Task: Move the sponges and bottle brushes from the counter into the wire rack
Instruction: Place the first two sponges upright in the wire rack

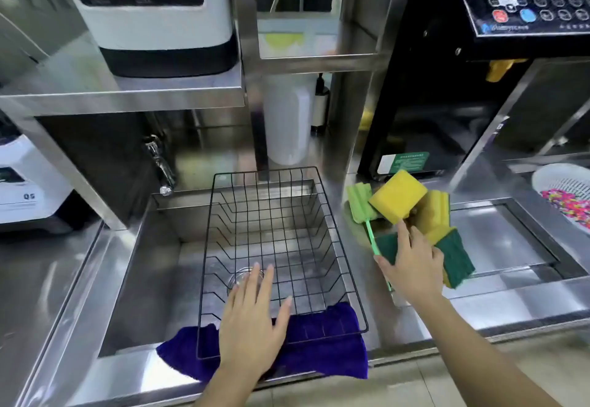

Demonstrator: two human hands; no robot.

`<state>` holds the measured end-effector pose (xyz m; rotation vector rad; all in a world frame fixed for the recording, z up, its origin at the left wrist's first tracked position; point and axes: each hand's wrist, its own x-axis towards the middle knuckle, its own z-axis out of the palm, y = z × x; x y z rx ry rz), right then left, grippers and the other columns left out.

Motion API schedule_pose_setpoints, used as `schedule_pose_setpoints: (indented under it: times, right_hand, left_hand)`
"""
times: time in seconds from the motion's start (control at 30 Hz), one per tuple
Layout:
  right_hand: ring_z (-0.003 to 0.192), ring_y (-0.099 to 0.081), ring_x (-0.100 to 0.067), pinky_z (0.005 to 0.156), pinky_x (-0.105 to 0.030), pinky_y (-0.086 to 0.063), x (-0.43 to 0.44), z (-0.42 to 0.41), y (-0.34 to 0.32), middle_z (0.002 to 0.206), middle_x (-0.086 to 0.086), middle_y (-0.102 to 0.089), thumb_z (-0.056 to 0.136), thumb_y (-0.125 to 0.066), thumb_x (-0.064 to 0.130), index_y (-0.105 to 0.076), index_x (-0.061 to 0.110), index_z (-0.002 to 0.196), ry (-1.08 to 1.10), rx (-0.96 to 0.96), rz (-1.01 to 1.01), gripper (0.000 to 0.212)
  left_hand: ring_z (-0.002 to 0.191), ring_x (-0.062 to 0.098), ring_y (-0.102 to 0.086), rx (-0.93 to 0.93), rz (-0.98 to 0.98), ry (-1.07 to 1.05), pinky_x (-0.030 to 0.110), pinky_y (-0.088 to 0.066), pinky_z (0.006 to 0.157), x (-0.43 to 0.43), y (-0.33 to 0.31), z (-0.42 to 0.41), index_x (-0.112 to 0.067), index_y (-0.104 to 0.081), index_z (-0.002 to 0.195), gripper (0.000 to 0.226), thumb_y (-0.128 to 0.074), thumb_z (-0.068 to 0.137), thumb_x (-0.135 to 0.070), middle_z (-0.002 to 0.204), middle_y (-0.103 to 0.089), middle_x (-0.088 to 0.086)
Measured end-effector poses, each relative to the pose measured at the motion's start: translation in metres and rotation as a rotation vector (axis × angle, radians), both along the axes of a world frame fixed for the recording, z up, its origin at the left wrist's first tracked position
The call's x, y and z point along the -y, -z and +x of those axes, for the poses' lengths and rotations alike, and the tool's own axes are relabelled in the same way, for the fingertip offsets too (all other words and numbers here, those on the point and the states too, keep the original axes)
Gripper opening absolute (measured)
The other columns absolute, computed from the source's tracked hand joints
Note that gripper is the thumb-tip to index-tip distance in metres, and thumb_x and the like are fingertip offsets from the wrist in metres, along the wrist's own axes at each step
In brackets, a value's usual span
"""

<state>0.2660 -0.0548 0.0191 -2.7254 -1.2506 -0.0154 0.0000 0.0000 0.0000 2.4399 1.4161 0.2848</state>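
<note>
A black wire rack [332, 215] sits empty in the sink. My left hand [252, 323] lies flat and open over its front rim. On the counter to the right is a pile: a yellow sponge [399, 196] tilted on top, a green bottle brush [360, 199] with a thin green handle, a yellow bottle brush [434, 212], and two sponges with green scouring faces [456, 256]. My right hand [412, 263] rests on the nearer green-faced sponge [386, 245]. Its fingers are stretched out, the thumb lies along the sponge's left edge, and its fingertips touch the yellow sponge's lower corner.
A purple cloth [325, 352] hangs over the sink's front edge under the rack. A faucet [159, 164] juts out at the back left. A black machine [447, 87] stands behind the pile, with a white colander [565, 189] to the far right and a white bottle [287, 119] behind the rack.
</note>
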Motion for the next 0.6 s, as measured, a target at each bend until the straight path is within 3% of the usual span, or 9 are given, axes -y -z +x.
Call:
schedule_pose_setpoints:
  times: [0.13,0.33,0.47,0.6]
  right_hand:
    - [0.125,-0.044,-0.03,0.099,-0.043,-0.034,0.005,0.003,0.01,0.138,-0.013,-0.047,0.083,-0.057,0.045,-0.017,0.013,0.145,0.07,0.008,-0.092,0.081]
    - [0.124,-0.043,-0.034,0.098,-0.047,-0.037,0.003,0.004,0.016,0.135,-0.016,-0.045,0.083,-0.057,0.041,-0.011,0.014,0.146,0.156,-0.129,-0.146,0.082]
    - [0.12,-0.046,-0.04,0.094,-0.05,-0.04,-0.002,0.002,0.006,0.131,-0.022,-0.048,0.081,-0.06,0.038,-0.02,0.011,0.143,0.201,-0.176,-0.02,0.078]
    - [0.119,-0.047,-0.04,0.096,-0.051,-0.039,-0.016,-0.005,-0.019,0.13,-0.023,-0.05,0.079,-0.06,0.034,-0.029,0.007,0.14,0.221,-0.278,0.25,0.073]
  left_hand:
    - [0.093,0.021,-0.063,-0.117,0.065,-0.023,0.035,-0.047,0.084,0.011,0.003,-0.001,-0.016,-0.059,0.122,0.069,-0.018,0.09,-0.06,0.11,-0.068,0.001]
    - [0.089,0.013,-0.059,-0.316,0.119,0.022,0.025,-0.039,0.073,0.016,-0.007,0.001,-0.026,-0.06,0.105,0.053,-0.02,0.095,-0.059,0.096,-0.065,-0.008]
    - [0.08,0.016,-0.061,-0.265,0.133,-0.012,0.028,-0.039,0.067,0.019,-0.009,0.0,-0.021,-0.065,0.09,0.051,-0.03,0.094,-0.057,0.086,-0.067,-0.005]
    - [0.05,0.02,-0.056,-0.194,0.109,0.007,0.028,-0.039,0.05,0.017,0.003,-0.004,-0.016,-0.064,0.061,0.049,-0.045,0.088,-0.052,0.055,-0.059,-0.002]
